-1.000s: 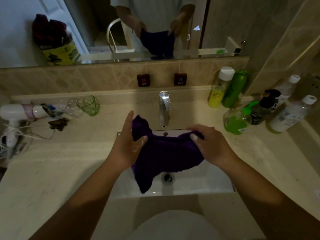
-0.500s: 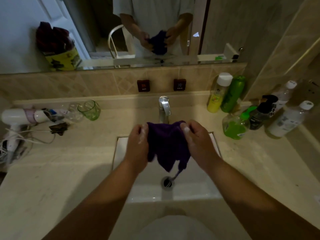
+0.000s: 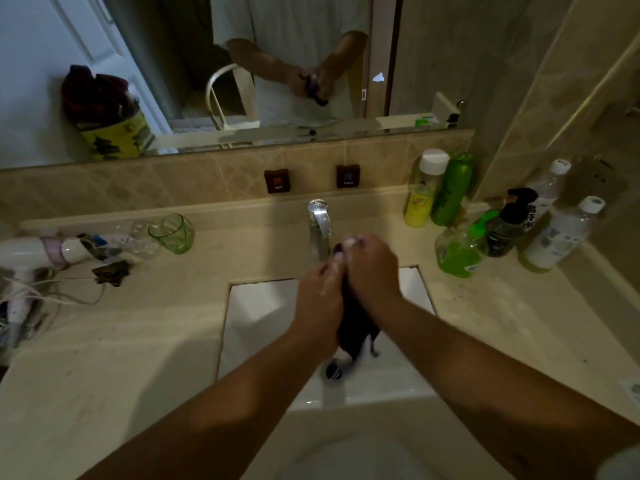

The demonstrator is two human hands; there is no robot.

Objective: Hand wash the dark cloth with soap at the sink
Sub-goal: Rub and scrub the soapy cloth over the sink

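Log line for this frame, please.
stage: scrubbing | dark cloth: bunched between both hands, over sink | left hand: grips cloth | right hand: grips cloth | suds on fingers

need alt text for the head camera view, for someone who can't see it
Two hands, left hand and right hand, squeeze a soapy dark cloth between them over a white sink, just below the tap. Bottles stand on the counter's right side.

Looks like a home bathroom: sink (image 3: pixel 263 317), mirror (image 3: pixel 173 64), toiletry bottles (image 3: pixel 422 192), hair dryer (image 3: pixel 31 252) on the counter (image 3: pixel 138 341).
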